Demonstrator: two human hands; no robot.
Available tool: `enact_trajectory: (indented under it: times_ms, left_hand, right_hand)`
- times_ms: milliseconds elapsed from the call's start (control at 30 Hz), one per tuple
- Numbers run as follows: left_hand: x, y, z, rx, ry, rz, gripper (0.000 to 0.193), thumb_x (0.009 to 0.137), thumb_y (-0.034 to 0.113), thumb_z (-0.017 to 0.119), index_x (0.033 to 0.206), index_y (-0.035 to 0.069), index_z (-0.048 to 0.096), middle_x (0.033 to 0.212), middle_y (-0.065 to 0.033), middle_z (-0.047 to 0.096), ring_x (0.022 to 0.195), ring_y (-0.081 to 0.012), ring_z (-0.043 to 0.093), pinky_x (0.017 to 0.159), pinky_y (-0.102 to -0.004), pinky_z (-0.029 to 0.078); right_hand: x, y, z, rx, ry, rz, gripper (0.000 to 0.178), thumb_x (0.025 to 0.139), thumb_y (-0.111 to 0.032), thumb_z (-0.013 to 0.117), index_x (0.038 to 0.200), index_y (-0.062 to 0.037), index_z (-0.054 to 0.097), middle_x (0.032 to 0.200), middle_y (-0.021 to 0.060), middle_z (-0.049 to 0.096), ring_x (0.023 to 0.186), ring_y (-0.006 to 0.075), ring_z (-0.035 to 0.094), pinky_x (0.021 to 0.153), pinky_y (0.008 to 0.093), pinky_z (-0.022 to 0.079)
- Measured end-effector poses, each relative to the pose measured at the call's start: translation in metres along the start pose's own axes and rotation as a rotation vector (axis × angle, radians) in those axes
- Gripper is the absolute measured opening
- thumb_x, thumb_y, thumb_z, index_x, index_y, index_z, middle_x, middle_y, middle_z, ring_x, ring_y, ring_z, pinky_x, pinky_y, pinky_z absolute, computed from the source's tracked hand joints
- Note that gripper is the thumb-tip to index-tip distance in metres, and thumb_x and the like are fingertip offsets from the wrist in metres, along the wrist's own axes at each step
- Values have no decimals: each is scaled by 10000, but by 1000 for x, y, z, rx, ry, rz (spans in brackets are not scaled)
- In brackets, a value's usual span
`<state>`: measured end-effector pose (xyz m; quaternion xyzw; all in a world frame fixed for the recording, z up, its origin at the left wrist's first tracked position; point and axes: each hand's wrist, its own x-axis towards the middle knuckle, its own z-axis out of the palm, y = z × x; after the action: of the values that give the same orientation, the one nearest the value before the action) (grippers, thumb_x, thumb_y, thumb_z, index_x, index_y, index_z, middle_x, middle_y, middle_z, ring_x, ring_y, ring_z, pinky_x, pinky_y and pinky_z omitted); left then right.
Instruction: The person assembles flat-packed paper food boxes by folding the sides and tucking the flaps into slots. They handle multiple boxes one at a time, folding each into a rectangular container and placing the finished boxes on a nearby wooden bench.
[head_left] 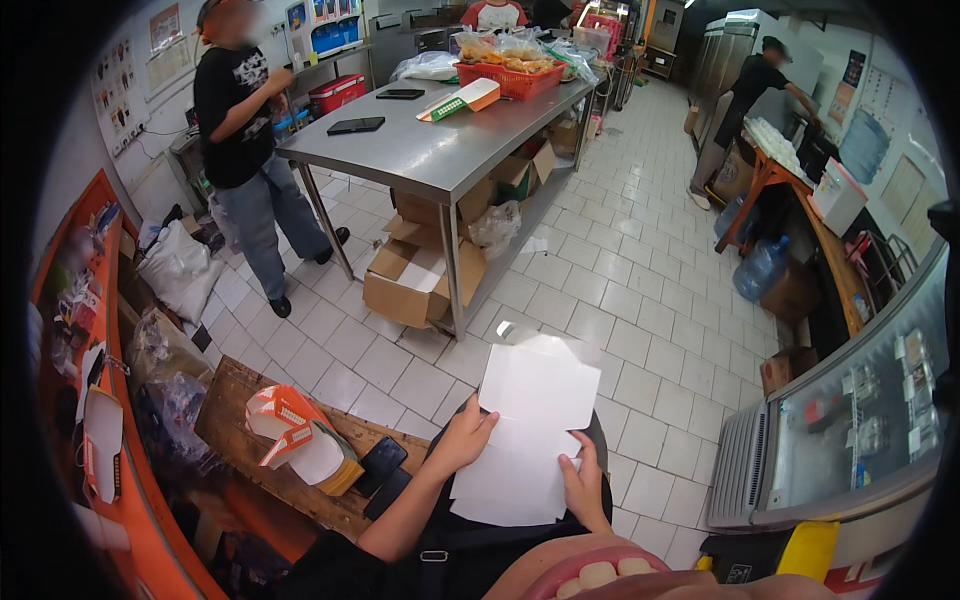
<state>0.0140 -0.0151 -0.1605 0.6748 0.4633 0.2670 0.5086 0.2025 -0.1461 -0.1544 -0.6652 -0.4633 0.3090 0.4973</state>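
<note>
A white flat carton blank (525, 450) lies across my lap, its plain side up and its far flap curled. My left hand (470, 435) grips its left edge near a fold line. On the opposite edge, lower down, my right hand (585, 483) pinches it between thumb and fingers. To the left, orange-and-white folded cartons (283, 420) rest on a stack of flat blanks (338, 474) on a wooden bench (235, 410). A dark phone (383, 460) lies beside the stack, close to my left forearm.
Ahead stands a steel table (440, 150) with phones, an open carton (462, 100) and a red basket (510, 80) of bagged food. Cardboard boxes (420, 280) sit beneath it. One person (245, 140) stands at left, another (750, 100) at far right. A glass-door fridge (840, 400) is to my right.
</note>
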Motion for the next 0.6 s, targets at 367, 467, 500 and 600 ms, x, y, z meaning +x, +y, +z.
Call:
enact_trajectory:
  times_ms: [367,467,500,600]
  left_hand:
    - [-45,-51,32,526,-85,-262,405,829,232,605,1102,-32,464,869,-260,626,823,-406,616,730,-451,485]
    - [-46,-50,28,497,-47,-234,309,821,235,616,1034,28,531,848,-218,639,826,-381,620,730,-447,485]
    - [-46,-48,26,492,-32,-215,285,815,235,622,1001,35,539,838,-208,641,815,-375,622,717,-450,486]
    - [-45,-45,23,410,30,-123,260,808,236,642,945,28,571,752,-181,621,727,-326,619,658,-409,478]
  right_hand:
    - [-30,103,16,168,-244,444,353,843,-40,599,1176,4,490,908,118,643,802,144,605,720,246,465]
    - [-30,105,15,232,-248,473,365,851,-17,582,1198,18,473,920,127,644,811,154,614,717,250,476]
    - [-30,103,15,289,-242,495,372,852,-17,582,1205,18,470,917,123,644,812,153,613,715,250,477]
    - [-30,98,15,369,-216,474,392,849,-7,575,1225,10,463,905,114,644,805,148,612,701,247,474]
